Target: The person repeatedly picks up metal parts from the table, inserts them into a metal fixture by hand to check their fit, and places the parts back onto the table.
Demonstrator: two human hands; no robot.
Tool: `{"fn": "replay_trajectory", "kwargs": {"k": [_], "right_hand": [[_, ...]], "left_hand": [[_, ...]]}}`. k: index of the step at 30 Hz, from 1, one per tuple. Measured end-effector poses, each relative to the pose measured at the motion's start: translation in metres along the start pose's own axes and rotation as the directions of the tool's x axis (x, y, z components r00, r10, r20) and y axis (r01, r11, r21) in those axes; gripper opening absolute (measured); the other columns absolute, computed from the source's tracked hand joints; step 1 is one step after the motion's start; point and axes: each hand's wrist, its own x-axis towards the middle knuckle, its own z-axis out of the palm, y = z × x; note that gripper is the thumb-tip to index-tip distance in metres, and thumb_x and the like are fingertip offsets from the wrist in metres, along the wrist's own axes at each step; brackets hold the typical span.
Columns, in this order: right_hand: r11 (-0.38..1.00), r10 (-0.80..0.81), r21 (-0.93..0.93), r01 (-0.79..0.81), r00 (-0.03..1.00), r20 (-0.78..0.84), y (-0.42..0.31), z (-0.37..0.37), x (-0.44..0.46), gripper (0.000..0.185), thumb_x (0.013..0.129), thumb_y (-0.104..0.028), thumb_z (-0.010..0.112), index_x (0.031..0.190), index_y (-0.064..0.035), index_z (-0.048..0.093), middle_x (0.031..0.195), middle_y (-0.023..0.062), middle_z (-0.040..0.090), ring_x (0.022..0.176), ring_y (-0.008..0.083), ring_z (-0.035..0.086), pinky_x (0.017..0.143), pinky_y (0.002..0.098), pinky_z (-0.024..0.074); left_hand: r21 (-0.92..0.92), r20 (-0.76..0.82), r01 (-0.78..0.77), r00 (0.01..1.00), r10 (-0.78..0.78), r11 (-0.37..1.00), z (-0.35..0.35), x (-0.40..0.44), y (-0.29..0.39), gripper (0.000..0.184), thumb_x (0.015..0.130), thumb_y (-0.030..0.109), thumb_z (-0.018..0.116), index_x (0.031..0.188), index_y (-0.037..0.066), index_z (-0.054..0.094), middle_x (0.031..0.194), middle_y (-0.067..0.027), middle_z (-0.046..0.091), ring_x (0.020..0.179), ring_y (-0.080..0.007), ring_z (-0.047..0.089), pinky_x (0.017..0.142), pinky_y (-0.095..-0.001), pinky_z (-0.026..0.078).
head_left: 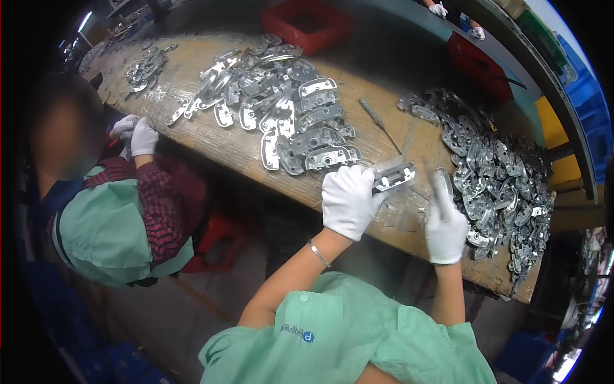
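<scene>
My left hand, in a white glove, grips a metal part over the front of the wooden table. To its right is my right hand, also gloved, raised beside the large pile of metal parts; its fingers are smeared by motion, and I cannot make out whether it holds anything. A screwdriver-like tool lies on the table beyond the held part. Left of it, rows of curved metal parts lie close together.
At the left, a co-worker sits with gloved hands together at the table edge. Red bins stand behind the table. Another person's gloved hands show at the top. A small heap of parts lies far left.
</scene>
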Motion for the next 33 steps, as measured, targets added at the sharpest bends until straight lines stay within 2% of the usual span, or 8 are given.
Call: {"fn": "replay_trajectory", "kwargs": {"k": [1, 2, 4, 8, 15, 17, 26, 33], "right_hand": [[0.996, 0.08, -0.023, -0.081, 0.996, -0.048, 0.015, -0.009, 0.001, 0.057, 0.096, -0.015, 0.071, 0.151, -0.027, 0.062, 0.069, 0.0223, 0.064, 0.056, 0.0372, 0.064, 0.062, 0.0481, 0.051], [0.996, 0.084, -0.03, -0.086, 0.995, -0.048, 0.025, -0.015, 0.005, 0.057, 0.096, -0.015, 0.071, 0.151, -0.027, 0.062, 0.069, 0.0223, 0.064, 0.056, 0.0372, 0.064, 0.062, 0.0481, 0.051], [0.876, 0.394, -0.345, -0.338, 0.913, 0.104, 0.038, -0.023, 0.011, 0.056, 0.093, -0.045, 0.076, 0.144, -0.0228, 0.068, 0.081, 0.0241, 0.073, 0.075, 0.0415, 0.073, 0.071, 0.0506, 0.0559], [0.877, 0.416, -0.305, -0.371, 0.904, 0.097, 0.042, -0.013, 0.012, 0.045, 0.094, -0.047, 0.075, 0.128, -0.0177, 0.077, 0.093, 0.0236, 0.077, 0.09, 0.0411, 0.075, 0.081, 0.0504, 0.0577], [0.9, 0.413, -0.194, -0.39, 0.905, 0.099, 0.034, -0.014, 0.011, 0.047, 0.092, -0.047, 0.076, 0.127, -0.015, 0.078, 0.093, 0.0227, 0.077, 0.089, 0.0395, 0.076, 0.08, 0.0481, 0.058], [0.873, 0.435, -0.301, -0.384, 0.891, 0.127, 0.021, -0.016, 0.018, 0.045, 0.09, -0.046, 0.077, 0.123, -0.0146, 0.079, 0.092, 0.022, 0.077, 0.089, 0.0386, 0.076, 0.08, 0.047, 0.0582], [0.869, 0.425, -0.345, -0.354, 0.891, 0.157, 0.03, -0.015, 0.016, 0.042, 0.09, -0.045, 0.077, 0.118, -0.0138, 0.079, 0.09, 0.0196, 0.077, 0.084, 0.0398, 0.075, 0.077, 0.049, 0.0584], [0.872, 0.42, -0.357, -0.333, 0.886, 0.199, 0.036, -0.017, 0.018, 0.033, 0.091, -0.042, 0.076, 0.103, -0.0114, 0.079, 0.086, 0.0202, 0.076, 0.084, 0.0392, 0.075, 0.076, 0.05, 0.0586]], "left_hand": [[-0.019, -0.01, 0.005, 1.0, -0.005, 1.0, 0.0, 0.0, 0.001, 0.053, 0.072, 0.038, 0.091, 0.113, 0.01, 0.072, 0.092, -0.0065, 0.063, 0.086, -0.0292, 0.062, 0.075, -0.0445, 0.049], [-0.026, -0.006, 0.002, 1.0, -0.003, 1.0, 0.001, 0.0, 0.001, 0.053, 0.072, 0.038, 0.091, 0.113, 0.01, 0.072, 0.092, -0.0065, 0.063, 0.086, -0.0292, 0.062, 0.075, -0.0445, 0.049], [0.004, -0.118, -0.099, 0.988, 0.099, 0.995, 0.001, -0.001, 0.002, 0.056, 0.072, 0.034, 0.091, 0.119, 0.009, 0.072, 0.1, -0.0064, 0.065, 0.088, -0.0292, 0.062, 0.076, -0.0441, 0.049], [-0.002, -0.149, -0.118, 0.982, 0.116, 0.993, -0.001, -0.004, 0.0, 0.057, 0.072, 0.03, 0.091, 0.121, 0.01, 0.071, 0.107, -0.0071, 0.066, 0.09, -0.0303, 0.062, 0.076, -0.0446, 0.049], [-0.062, -0.213, -0.18, 0.963, 0.163, 0.982, 0.002, -0.008, -0.002, 0.055, 0.069, 0.024, 0.092, 0.119, 0.012, 0.07, 0.11, -0.0077, 0.066, 0.097, -0.0317, 0.062, 0.081, -0.0455, 0.049], [-0.065, -0.233, -0.197, 0.956, 0.177, 0.978, 0.003, -0.007, -0.002, 0.055, 0.069, 0.024, 0.092, 0.118, 0.012, 0.07, 0.11, -0.0077, 0.066, 0.098, -0.0319, 0.062, 0.082, -0.0457, 0.049], [-0.066, -0.21, -0.177, 0.965, 0.159, 0.982, 0.0, -0.006, 0.001, 0.053, 0.069, 0.023, 0.092, 0.116, 0.013, 0.071, 0.111, -0.0079, 0.065, 0.1, -0.0317, 0.062, 0.085, -0.046, 0.049], [-0.13, -0.205, -0.195, 0.965, 0.166, 0.972, -0.008, -0.002, 0.008, 0.037, 0.073, 0.024, 0.093, 0.101, 0.011, 0.073, 0.103, -0.0071, 0.068, 0.096, -0.0313, 0.064, 0.083, -0.0451, 0.051]]}}
